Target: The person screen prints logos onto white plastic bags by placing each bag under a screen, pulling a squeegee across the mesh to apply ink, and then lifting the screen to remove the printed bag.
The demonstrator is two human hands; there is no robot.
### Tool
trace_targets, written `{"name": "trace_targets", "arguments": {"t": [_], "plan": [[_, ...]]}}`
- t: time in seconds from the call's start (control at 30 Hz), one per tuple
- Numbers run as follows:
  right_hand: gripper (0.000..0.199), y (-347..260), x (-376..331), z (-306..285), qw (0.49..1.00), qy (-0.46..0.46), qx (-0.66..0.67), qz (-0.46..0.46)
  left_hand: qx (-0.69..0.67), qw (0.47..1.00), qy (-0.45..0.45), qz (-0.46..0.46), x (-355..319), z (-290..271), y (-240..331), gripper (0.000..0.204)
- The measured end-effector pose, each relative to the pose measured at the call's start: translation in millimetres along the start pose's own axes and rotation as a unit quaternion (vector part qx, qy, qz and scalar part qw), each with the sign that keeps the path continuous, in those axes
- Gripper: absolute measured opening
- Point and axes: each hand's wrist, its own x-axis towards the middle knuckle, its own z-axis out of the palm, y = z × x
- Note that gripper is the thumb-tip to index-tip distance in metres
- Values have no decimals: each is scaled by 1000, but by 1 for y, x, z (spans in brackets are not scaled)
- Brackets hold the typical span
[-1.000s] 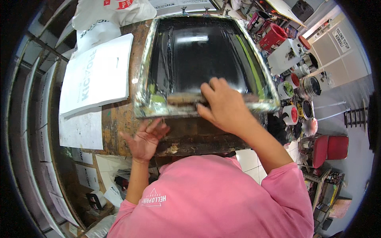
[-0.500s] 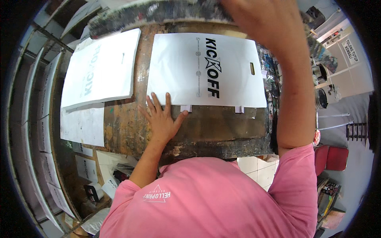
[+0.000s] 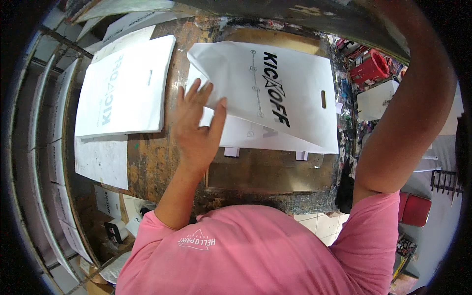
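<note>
A flat white plastic bag (image 3: 300, 83) with bold black print and a slot handle at its right end lies on the stained printing table. Its left edge curls up and its near edge is raised, showing a white layer (image 3: 241, 135) underneath. My left hand (image 3: 196, 123) is over the raised near-left corner, fingers and thumb spread apart. Whether it touches the corner is hard to make out. My right arm (image 3: 408, 113) reaches up beside a dark, raised screen frame (image 3: 275, 14) at the far side. The right hand lies beyond the picture's upper edge.
A stack of printed white bags (image 3: 125, 93) rests at the table's left, on a stained white sheet (image 3: 103, 157). Rack shelves (image 3: 44, 113) holding more bags stand further left. Small folded white tabs (image 3: 231, 152) sit along the bag's near side. A red container (image 3: 368, 69) is at far right.
My left hand has risen from lying flat at the bag's edge, and the bag's near-left corner has lifted. My right arm has swung right and out of the upper edge; the frame shows higher overhead.
</note>
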Motion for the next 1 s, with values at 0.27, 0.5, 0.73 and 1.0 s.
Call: {"name": "trace_targets", "arguments": {"t": [0.27, 0.5, 0.73, 1.0], "plan": [[37, 14, -3, 0, 998, 1, -48, -43, -28, 975, 101, -196, 3, -76, -93, 41], [43, 8, -21, 5, 992, 32, -100, -67, 102, 980, -18, -170, 53, -192, -268, 55], [48, -9, -42, 21, 993, 84, -76, 6, 306, 939, 141, -71, 72, -197, -250, 75], [49, -31, -183, 65, 972, -232, 27, -36, -723, 567, -72, -389, -84, -112, 30, 109]]}}
